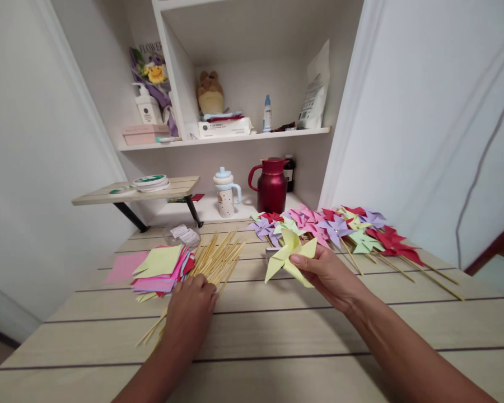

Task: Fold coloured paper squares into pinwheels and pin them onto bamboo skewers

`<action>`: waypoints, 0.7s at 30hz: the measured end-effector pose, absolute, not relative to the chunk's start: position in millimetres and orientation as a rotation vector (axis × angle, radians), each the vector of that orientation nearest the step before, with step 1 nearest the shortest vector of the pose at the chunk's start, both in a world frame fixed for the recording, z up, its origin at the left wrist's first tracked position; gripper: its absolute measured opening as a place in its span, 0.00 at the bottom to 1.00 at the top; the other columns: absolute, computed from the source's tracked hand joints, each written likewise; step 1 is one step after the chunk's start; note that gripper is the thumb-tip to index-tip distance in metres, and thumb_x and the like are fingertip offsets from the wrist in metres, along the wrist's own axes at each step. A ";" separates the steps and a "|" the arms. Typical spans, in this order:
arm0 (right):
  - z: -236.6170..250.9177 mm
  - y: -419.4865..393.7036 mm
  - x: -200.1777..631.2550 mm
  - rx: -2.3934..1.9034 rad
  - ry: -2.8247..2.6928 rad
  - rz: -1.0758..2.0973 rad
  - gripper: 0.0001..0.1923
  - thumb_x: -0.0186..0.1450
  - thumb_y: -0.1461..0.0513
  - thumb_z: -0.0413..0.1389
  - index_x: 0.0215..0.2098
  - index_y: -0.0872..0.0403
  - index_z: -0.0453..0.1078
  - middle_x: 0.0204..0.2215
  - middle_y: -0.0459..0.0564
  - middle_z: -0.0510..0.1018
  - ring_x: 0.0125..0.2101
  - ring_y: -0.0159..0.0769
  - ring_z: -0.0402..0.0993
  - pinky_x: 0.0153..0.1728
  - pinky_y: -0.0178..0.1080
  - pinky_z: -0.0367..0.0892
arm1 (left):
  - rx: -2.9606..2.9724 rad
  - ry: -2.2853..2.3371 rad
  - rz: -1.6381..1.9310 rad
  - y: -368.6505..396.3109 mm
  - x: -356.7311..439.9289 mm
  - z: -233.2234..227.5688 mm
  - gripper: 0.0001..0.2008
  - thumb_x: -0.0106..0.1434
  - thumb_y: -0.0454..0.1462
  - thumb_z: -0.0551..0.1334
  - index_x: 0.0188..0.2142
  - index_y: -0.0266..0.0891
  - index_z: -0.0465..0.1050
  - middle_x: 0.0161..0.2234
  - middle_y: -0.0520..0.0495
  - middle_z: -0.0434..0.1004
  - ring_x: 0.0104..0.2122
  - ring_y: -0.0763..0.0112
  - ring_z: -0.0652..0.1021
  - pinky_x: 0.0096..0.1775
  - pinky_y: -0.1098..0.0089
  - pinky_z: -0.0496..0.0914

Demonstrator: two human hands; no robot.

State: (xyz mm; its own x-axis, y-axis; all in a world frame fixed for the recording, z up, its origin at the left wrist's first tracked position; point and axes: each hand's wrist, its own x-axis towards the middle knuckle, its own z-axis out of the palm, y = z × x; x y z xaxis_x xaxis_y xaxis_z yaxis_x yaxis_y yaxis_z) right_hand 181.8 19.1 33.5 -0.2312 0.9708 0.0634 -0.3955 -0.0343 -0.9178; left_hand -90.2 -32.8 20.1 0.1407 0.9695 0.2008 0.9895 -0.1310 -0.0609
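Right hand [325,274] pinching a pale yellow folded-paper pinwheel [288,257], left hand [192,308] with fingers curled onto a pile of thin wooden sticks [218,260], beside a stack of coloured paper squares [157,267] on the pale wooden table [277,330]

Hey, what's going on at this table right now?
A person is making paper pinwheels. The right hand holds a yellow pinwheel head with no stick on it, while the left hand rests on a pile of wooden sticks. Coloured paper squares lie to the left, and finished pinwheels lie to the right.
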 end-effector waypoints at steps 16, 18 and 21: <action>43.1 20.6 193.3 -0.659 -1.015 1.581 0.16 0.51 0.61 0.70 0.38 0.54 0.79 0.37 0.50 0.84 0.37 0.38 0.78 0.43 0.37 0.70 | -2.206 -1.841 -0.056 33.6 -53.5 26.1 0.13 0.65 0.36 0.56 0.35 0.35 0.80 0.39 0.37 0.78 0.45 0.52 0.74 0.45 0.57 0.61; 45.4 19.6 193.9 -0.651 -0.999 1.583 0.17 0.51 0.61 0.70 0.39 0.54 0.79 0.39 0.50 0.84 0.39 0.37 0.78 0.45 0.37 0.69 | -2.203 -1.861 -0.046 32.9 -51.7 26.1 0.13 0.64 0.34 0.56 0.36 0.34 0.80 0.40 0.36 0.78 0.45 0.52 0.75 0.45 0.57 0.62; 46.9 19.1 194.5 -0.646 -0.994 1.581 0.17 0.51 0.61 0.70 0.40 0.54 0.79 0.40 0.50 0.84 0.40 0.38 0.78 0.47 0.38 0.69 | -2.189 -1.907 -0.026 32.6 -50.1 28.3 0.12 0.63 0.34 0.56 0.35 0.34 0.80 0.40 0.35 0.78 0.45 0.51 0.75 0.46 0.57 0.62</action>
